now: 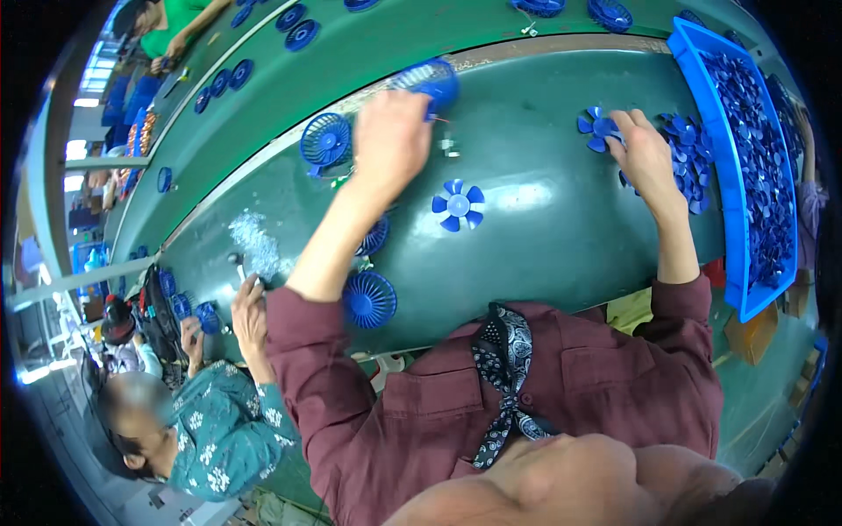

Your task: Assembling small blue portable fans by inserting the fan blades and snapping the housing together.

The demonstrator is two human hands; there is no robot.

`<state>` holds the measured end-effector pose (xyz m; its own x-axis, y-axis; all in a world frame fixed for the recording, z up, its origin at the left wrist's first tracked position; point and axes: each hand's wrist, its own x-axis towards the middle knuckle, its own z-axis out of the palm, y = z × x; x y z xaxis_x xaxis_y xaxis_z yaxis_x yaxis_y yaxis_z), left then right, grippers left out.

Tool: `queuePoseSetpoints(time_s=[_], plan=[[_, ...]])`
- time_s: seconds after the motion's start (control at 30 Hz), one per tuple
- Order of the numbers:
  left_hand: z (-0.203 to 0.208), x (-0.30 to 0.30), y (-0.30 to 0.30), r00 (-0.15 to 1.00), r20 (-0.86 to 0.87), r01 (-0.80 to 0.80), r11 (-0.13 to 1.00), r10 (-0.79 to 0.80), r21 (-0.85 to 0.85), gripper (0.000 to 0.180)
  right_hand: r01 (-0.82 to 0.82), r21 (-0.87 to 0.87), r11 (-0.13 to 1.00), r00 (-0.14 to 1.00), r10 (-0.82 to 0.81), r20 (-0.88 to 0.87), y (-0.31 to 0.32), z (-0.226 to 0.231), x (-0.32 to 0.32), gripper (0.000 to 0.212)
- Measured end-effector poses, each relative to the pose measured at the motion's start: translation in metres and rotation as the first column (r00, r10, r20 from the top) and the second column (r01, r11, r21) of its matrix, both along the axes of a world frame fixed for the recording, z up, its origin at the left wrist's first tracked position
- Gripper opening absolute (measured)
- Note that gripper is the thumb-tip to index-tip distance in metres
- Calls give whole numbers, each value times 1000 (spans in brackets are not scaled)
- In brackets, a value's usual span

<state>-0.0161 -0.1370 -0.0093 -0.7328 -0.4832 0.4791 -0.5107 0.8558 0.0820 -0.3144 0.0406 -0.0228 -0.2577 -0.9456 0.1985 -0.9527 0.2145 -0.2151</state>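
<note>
My left hand (pixel 393 140) is closed at the near edge of a round blue fan housing (pixel 431 81), which is smeared by motion beside the belt. A thin wire with a small pale part (pixel 450 145) hangs below it. My right hand (pixel 645 156) pinches a blue fan blade wheel (pixel 597 128) by one of its blades. Between my hands, another blade wheel (pixel 458 205) lies flat on the green table (pixel 544 254). Left of my left hand rests a second fan housing (pixel 325 140), and a further housing (pixel 369 299) lies near my left forearm.
A blue crate (pixel 732 228) full of blade wheels stands at the right, with a loose pile (pixel 688 158) beside it. Beyond the table, a green conveyor belt (pixel 351 61) carries several fan housings. At the left, a co-worker (pixel 219 421) handles parts near scattered small clear pieces (pixel 254 241).
</note>
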Motion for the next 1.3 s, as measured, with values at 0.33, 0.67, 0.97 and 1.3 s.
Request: queuePoseSetpoints(time_s=[0.33, 0.67, 0.97, 1.3], plan=[[3, 61, -60, 853, -75, -512, 856, 517, 78, 32, 3, 44, 999, 1000, -3, -6, 6, -26, 3, 27], [-51, 130, -99, 611, -134, -569, 551, 780, 610, 27, -84, -53, 995, 984, 91, 151, 24, -10, 26, 31], [25, 43, 38, 618, -385, 398, 149, 685, 905, 44, -289, -426, 858, 768, 473, 432, 33, 46, 90, 36], [16, 10, 127, 672, -436, 533, 18, 599, 846, 41, -491, -368, 790, 813, 567, 131, 22, 55, 143, 28]])
